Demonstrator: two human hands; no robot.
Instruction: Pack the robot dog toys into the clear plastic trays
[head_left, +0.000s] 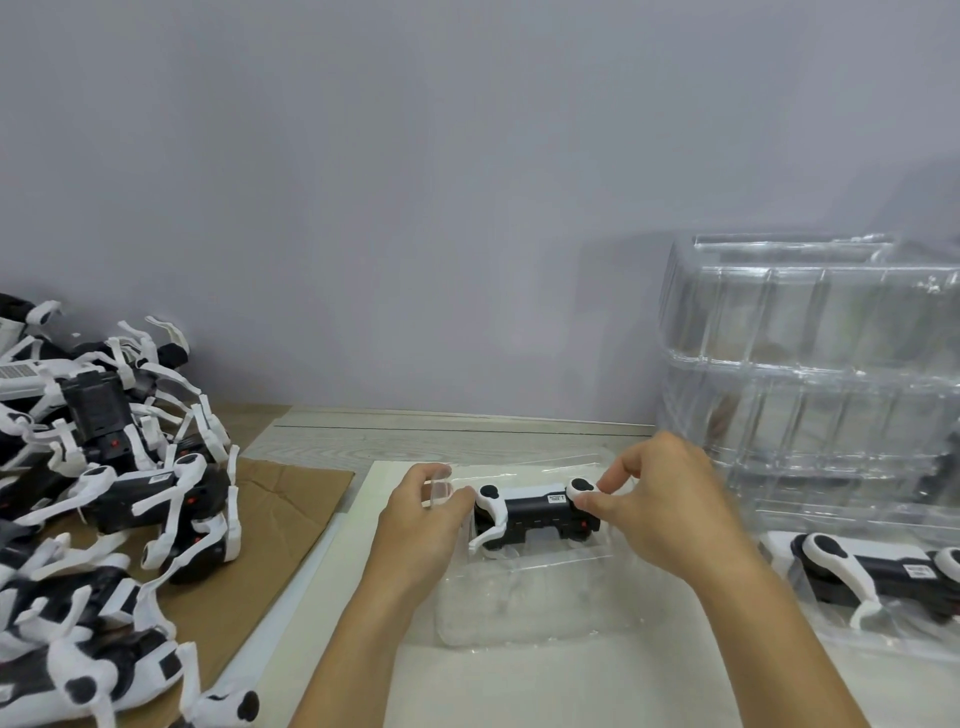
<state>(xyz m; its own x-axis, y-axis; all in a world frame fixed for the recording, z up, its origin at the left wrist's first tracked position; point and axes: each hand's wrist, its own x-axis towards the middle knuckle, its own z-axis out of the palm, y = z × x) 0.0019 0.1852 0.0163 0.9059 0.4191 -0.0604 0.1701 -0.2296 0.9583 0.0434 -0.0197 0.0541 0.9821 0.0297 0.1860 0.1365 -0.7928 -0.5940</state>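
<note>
Grey wall fills the upper half of the frame, and below it the table (467, 441) carries everything: a tall stack of empty trays (810, 364) at the right edge, a pile of dogs (109, 467) on brown cardboard (291, 499) at the left, and a white board (519, 675) in the lower centre. On that board lies the tray (524, 603) being filled, and a packed tray (883, 613) with its own toy sits at the lower right. At centre, the dog (540, 512) lies on its side over the far end of the open tray, partly down in it, though the clear plastic makes it hard to tell how deep. The left hand (421, 525) is closed around the dog's left end and the tray rim there. The right hand (660, 509) pinches the round white hip joint at the dog's right end between thumb and forefinger. To do this well, I judge the legs should be folded flat against the body first, then both ends pressed down evenly so the body settles level; pushing one end alone risks tipping the light tray or catching a leg on the rim.
</note>
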